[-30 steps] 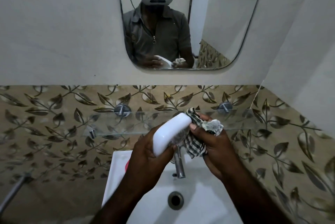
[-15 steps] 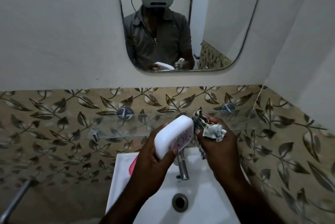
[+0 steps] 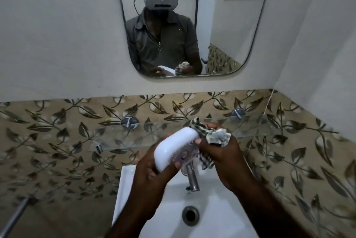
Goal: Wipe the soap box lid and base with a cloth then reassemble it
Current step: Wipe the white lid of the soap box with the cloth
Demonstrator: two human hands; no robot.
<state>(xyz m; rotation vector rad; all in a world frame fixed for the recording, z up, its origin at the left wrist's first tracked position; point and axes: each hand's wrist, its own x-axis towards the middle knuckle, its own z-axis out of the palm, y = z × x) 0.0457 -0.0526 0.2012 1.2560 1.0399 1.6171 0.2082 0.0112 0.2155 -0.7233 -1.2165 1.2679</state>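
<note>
1. Head view, looking down: the white sink (image 3: 221, 209) fills the bottom, its tap (image 3: 191, 177) just under my hands and a glass shelf (image 3: 119, 137) on the tiled wall behind them.
2. My left hand (image 3: 152, 178) holds the soap box (image 3: 173, 149) above the basin, fingers curled around its lower end and clamped on it. It is tilted, white shell up and to the left, patterned clear face toward my right hand.
3. I judge the box light, rigid and slick, so gripping it by the long edges suits it best.
4. My right hand (image 3: 223, 158) has its fingers bunched around the checked cloth (image 3: 213, 135), soft and crumpled, pressed to the box's upper end.
5. Compared with half a second ago, the cloth sits higher over the box's top corner, and more of the patterned face shows.
</note>
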